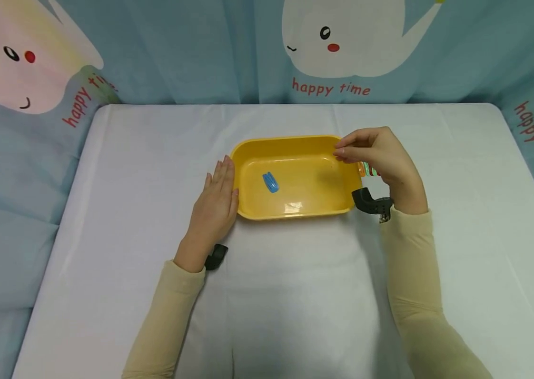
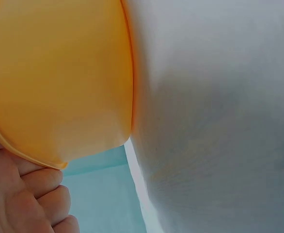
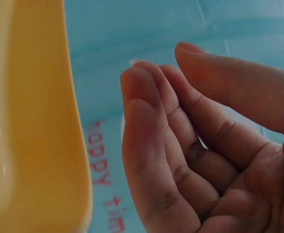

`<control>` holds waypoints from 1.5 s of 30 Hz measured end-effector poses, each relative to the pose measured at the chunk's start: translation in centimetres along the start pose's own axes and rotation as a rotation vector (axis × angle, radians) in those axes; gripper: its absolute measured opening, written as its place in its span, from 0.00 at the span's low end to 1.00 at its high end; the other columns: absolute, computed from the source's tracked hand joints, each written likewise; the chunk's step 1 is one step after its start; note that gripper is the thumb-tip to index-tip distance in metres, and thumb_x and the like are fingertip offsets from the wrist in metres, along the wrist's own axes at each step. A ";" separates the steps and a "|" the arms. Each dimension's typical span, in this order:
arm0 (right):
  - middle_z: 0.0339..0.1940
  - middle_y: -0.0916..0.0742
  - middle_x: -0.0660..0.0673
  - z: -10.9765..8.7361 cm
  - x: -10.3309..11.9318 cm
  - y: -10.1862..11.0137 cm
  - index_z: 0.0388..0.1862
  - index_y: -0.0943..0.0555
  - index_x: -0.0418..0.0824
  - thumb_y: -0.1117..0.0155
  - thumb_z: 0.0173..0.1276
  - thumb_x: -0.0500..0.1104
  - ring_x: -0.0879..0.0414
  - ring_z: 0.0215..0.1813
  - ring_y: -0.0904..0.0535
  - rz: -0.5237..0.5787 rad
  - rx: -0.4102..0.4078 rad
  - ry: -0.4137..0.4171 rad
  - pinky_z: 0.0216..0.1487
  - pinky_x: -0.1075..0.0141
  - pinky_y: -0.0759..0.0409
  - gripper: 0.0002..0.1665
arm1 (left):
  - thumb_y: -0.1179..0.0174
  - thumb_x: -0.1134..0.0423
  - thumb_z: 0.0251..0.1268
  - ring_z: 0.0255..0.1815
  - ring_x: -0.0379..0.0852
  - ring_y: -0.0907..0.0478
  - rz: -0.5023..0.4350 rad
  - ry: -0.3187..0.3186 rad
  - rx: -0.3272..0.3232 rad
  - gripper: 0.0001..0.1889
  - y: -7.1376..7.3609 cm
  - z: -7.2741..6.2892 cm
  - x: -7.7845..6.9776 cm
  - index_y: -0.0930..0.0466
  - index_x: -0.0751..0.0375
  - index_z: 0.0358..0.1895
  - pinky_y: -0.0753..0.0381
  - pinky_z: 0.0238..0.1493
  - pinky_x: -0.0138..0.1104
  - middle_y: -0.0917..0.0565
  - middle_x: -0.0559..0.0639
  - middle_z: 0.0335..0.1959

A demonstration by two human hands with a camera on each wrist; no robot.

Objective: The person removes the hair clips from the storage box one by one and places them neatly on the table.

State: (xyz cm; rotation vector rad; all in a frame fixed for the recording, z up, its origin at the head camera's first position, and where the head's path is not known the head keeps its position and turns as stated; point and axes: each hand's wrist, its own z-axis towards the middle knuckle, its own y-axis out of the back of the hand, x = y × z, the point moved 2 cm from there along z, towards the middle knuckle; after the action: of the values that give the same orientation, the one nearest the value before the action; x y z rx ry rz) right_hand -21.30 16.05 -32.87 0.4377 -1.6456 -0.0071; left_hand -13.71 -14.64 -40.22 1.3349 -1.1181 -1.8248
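Currently, blue piece: 1 small, shiny, blue, looped oblong [image 1: 270, 182], its material too small to tell, lies inside the yellow, glossy, round-cornered plastic tray [image 1: 309, 187], on its floor, left of the middle.
Long axis: it slants from far left to near right, across the tray's own length, which runs left to right.
From the right hand: the bare right hand [image 1: 383, 152] is poised at the tray's far right corner; from its fingertips the blue piece lies to the left and a little nearer, well apart.
From the left hand: the bare left hand [image 1: 214, 202] is at the tray's left side; the blue piece lies to its right, just across the tray wall, so this is the nearer hand.
Right fingers: loosely bent, the tips close together from above, with gaps among the digits in the right wrist view; nothing held can be made out.
Left fingers: straight, laid against the tray's left side and touching the rim, seemingly to steady it.
Coloured strips: small orange, green and red strips [image 1: 370, 169] lie just right of the tray, partly hidden by the right hand; their number cannot be told.
Surface: a white cloth [image 1: 295, 316] with faint creases covers the table.
Room: a pale blue curtain [image 1: 191, 47] with whale prints and red "happy time" lettering borders the far, left and right sides.
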 end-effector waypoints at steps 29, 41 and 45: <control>0.30 0.13 0.44 5.2 1.1 -7.6 0.38 0.17 0.26 0.38 0.62 0.32 0.51 0.35 0.17 -0.078 0.308 -0.014 0.42 0.62 0.18 0.09 | 0.62 0.61 0.76 0.75 0.51 0.57 0.004 0.000 0.009 0.29 0.2 -0.1 0.0 0.55 0.71 0.73 0.57 0.72 0.46 0.53 0.59 0.75; 0.30 0.13 0.41 7.0 -1.0 -9.5 0.35 0.16 0.27 0.35 0.61 0.33 0.55 0.32 0.19 -0.192 0.375 -0.119 0.39 0.65 0.18 0.07 | 0.60 0.62 0.75 0.75 0.50 0.58 -0.002 -0.009 0.004 0.29 0.1 -0.1 0.0 0.55 0.71 0.73 0.57 0.73 0.45 0.53 0.59 0.75; 0.29 0.13 0.41 7.5 -1.8 -9.9 0.35 0.16 0.27 0.35 0.61 0.33 0.56 0.30 0.20 -0.226 0.393 -0.147 0.36 0.68 0.20 0.07 | 0.61 0.61 0.76 0.75 0.50 0.58 0.001 -0.007 0.007 0.29 0.1 -0.1 0.1 0.55 0.71 0.73 0.58 0.73 0.45 0.54 0.59 0.75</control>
State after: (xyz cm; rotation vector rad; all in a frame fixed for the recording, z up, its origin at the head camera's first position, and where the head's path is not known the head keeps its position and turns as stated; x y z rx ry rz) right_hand -25.69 5.55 -38.10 0.9408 -1.7360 0.1195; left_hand -13.63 -14.74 -40.20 1.3324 -1.1294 -1.8274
